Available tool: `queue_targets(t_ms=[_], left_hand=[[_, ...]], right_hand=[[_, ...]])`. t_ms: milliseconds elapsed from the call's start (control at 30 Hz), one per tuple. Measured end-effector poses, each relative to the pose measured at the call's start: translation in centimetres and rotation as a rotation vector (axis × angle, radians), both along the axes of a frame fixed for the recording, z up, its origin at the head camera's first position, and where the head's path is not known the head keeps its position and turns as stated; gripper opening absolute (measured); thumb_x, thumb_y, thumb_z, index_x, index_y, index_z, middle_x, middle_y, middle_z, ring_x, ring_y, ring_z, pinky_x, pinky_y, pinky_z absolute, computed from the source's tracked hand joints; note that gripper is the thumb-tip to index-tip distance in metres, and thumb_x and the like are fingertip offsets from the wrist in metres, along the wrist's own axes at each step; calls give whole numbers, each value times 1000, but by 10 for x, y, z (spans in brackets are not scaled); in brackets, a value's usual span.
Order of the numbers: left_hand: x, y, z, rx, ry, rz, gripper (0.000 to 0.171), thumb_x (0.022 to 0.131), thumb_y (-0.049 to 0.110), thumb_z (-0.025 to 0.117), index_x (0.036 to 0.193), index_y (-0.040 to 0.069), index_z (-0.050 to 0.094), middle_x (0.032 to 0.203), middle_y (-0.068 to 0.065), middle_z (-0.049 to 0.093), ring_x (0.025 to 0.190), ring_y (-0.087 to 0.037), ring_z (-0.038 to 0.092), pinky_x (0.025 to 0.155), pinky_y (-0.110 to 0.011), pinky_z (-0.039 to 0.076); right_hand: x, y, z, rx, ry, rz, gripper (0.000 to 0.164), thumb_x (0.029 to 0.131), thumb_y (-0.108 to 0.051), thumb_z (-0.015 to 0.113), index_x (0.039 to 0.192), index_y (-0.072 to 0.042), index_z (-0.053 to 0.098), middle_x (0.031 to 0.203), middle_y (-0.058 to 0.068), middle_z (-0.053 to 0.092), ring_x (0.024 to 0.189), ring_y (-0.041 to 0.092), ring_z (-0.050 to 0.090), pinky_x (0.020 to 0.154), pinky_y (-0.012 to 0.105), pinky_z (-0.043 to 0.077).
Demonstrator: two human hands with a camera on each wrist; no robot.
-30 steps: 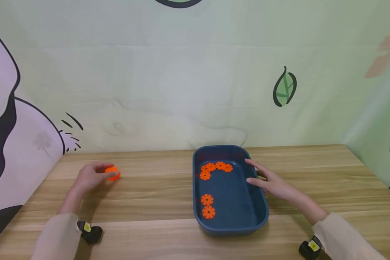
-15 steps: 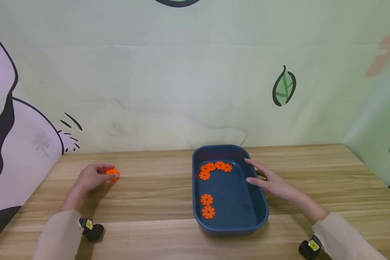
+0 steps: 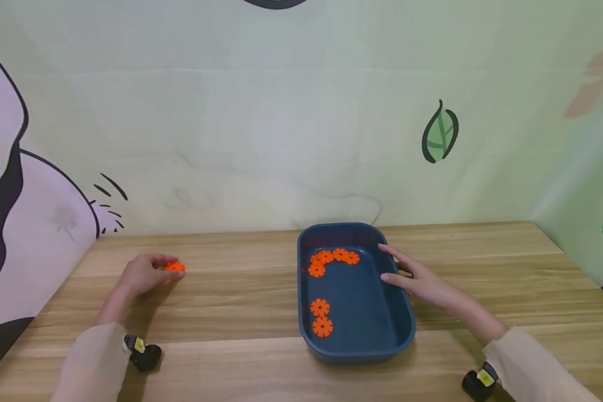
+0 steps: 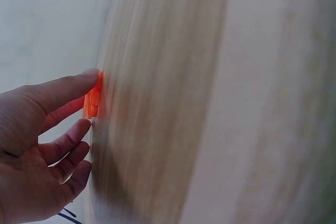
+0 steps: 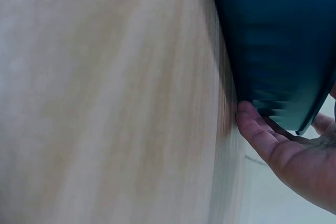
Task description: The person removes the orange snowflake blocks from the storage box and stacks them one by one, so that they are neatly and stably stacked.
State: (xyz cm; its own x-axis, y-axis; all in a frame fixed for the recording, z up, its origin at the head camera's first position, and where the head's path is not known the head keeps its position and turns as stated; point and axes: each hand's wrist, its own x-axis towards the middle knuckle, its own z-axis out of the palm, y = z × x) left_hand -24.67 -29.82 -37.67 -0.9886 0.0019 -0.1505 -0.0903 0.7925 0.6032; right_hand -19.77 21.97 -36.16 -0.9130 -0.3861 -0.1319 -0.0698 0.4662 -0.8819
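On the left of the table, my left hand (image 3: 143, 273) pinches a small stack of orange notched discs (image 3: 175, 268) low at the tabletop. The left wrist view shows the stack (image 4: 93, 97) edge-on between thumb and forefinger, with the other fingers loosely bent below. A dark blue plastic tub (image 3: 367, 312) stands right of centre. My right hand (image 3: 422, 282) holds its right side, thumb and forefinger over the rim. Lower fingers (image 5: 257, 129) reach along the outer wall near the base in the right wrist view.
Inside the tub, several orange discs (image 3: 339, 254) lie along the far left corner, and two more discs (image 3: 322, 326) lie nearer me on the left. The wooden table (image 3: 231, 312) meets a pale printed backdrop (image 3: 261, 139) behind.
The orange stack in my left hand has tipped flatter and come down slightly toward the table. My right hand and the tub have stayed in place.
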Motion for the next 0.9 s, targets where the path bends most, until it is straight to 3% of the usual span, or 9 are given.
queue_targets(t_ms=[133, 333, 500, 733, 833, 900], left_hand=[[-1, 1, 0, 1, -8, -1, 63, 79, 38, 69, 123, -3, 53, 128, -33, 42, 111, -44, 41, 93, -55, 32], [0, -2, 1, 18, 0, -12, 66, 78, 40, 69, 124, -3, 52, 125, -30, 45, 104, -38, 44, 86, -49, 38], [5, -2, 7, 52, 32, -1, 68, 79, 41, 68, 128, -2, 49, 127, -30, 43, 110, -40, 41, 90, -48, 37], [18, 10, 19, 132, 81, 14, 70, 81, 41, 66, 132, -2, 44, 132, -26, 43, 120, -40, 39, 96, -50, 34], [23, 18, 22, 147, 138, 12, 66, 81, 37, 67, 129, -2, 47, 129, -25, 48, 118, -38, 43, 92, -44, 39], [26, 24, 22, 150, 186, 4, 62, 81, 34, 68, 127, -3, 49, 125, -24, 51, 115, -36, 47, 87, -32, 43]], right_hand=[[0, 1, 1, 6, 4, 0, 68, 91, -30, 55, 146, -16, 18, 148, 25, 10, 129, 52, 15, 81, 47, 47], [0, 0, 1, 13, 11, 1, 68, 91, -30, 55, 146, -16, 18, 148, 24, 10, 129, 52, 15, 82, 49, 47], [0, 0, 0, 16, 13, 0, 68, 91, -30, 55, 146, -15, 18, 148, 25, 10, 128, 53, 15, 82, 50, 46], [-1, 1, -1, 17, 17, 4, 68, 91, -29, 55, 146, -15, 18, 148, 25, 11, 128, 53, 15, 78, 44, 47], [-1, 1, -1, 16, 15, 3, 68, 91, -29, 55, 146, -16, 18, 148, 25, 11, 128, 52, 15, 77, 42, 47], [-1, 1, -1, 13, 14, 3, 68, 91, -29, 55, 146, -16, 18, 148, 25, 11, 129, 52, 15, 77, 41, 47]])
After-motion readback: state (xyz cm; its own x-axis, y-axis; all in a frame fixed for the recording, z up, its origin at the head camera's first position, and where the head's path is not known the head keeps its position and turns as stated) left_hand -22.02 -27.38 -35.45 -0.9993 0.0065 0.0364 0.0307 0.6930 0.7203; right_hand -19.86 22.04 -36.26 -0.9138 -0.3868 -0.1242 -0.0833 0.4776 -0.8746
